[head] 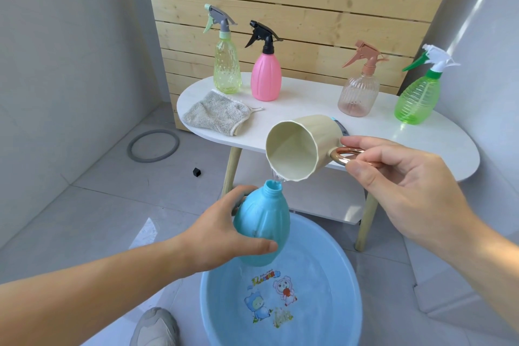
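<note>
Left hand (224,229): curled round the blue bottle (262,229), which is held tilted, capless, above the blue basin (348,275).
Right hand (404,185): the copper handle of the cream cup (297,146) is pinched between thumb and fingers.
Cup: tipped over, a thin stream of water (276,177) is being poured at the bottle's neck.
Counter (309,98): four spray bottles and a cloth (216,115) are carried.

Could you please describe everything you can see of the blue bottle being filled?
The light blue plastic bottle is opaque, ribbed and bulbous, narrowing to an open threaded neck with no spray head. The left hand grips its body, holding it tilted above the blue basin. Water trickles from the cream cup at its mouth.
</note>
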